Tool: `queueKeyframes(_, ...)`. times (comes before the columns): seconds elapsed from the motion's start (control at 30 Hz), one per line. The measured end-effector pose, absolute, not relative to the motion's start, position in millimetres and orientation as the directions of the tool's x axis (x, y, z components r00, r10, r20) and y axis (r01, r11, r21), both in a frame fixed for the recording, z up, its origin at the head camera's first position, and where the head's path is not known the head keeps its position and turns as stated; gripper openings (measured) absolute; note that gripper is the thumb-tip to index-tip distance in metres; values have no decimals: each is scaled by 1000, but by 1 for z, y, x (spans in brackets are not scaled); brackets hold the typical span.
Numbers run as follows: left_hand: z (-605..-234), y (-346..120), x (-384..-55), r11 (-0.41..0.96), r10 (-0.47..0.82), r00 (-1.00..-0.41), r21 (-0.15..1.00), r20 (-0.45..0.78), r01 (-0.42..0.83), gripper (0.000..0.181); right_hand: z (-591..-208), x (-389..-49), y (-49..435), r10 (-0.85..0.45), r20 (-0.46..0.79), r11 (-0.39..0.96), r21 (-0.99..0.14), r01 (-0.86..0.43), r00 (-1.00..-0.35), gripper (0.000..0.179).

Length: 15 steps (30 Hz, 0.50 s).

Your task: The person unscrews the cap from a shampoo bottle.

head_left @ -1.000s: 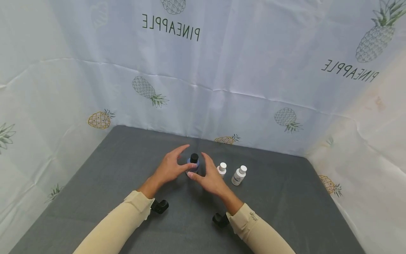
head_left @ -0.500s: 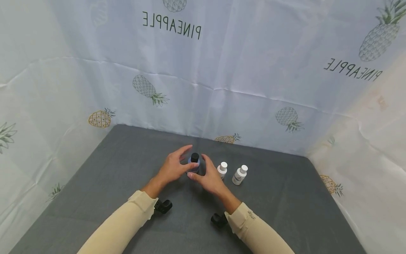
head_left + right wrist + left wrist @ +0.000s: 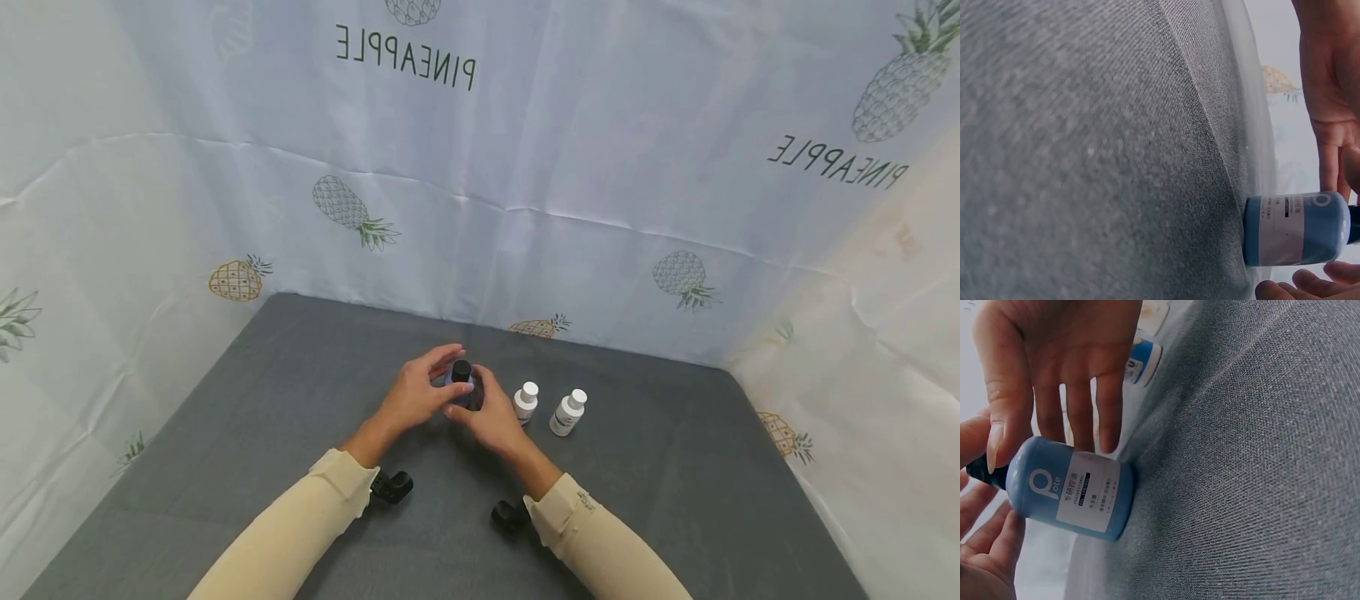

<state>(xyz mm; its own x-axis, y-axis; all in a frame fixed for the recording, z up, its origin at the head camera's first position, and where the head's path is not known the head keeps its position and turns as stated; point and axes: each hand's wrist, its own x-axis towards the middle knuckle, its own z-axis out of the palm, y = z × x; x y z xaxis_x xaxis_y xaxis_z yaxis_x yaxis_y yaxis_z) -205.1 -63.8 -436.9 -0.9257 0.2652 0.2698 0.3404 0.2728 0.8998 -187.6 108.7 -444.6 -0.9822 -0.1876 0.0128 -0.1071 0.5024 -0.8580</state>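
A blue bottle (image 3: 1075, 487) with a black cap (image 3: 461, 372) and a pale printed label stands upright on the grey table. My left hand (image 3: 416, 390) curves around its left side. In the left wrist view its fingers stretch fairly straight behind the bottle, the thumb lying by the cap. From the right, my right hand (image 3: 495, 418) flanks the same bottle (image 3: 1297, 228), fingers spread and thumb in front. Whether either hand touches the bottle is hard to tell. Two small white bottles, the nearer (image 3: 526, 403) and the farther (image 3: 567, 413), stand right of my right hand.
The grey table (image 3: 675, 500) is bounded by a white curtain (image 3: 480, 167) printed with pineapples at the back and sides. Black wrist devices, one below the left wrist (image 3: 393, 487) and one below the right wrist (image 3: 509, 517), hang over the table.
Both hands have drawn closer together around the blue bottle, the left moving slightly right and the gap around the cap narrowing. The bottles stay where they were.
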Motion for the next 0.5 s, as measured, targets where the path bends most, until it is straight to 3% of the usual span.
queueKeyframes(0.5,-435,-58,-208,257,264,-912,889,312,379,56,-450,-193,102,-168,21,379,-921,-85,-985,76)
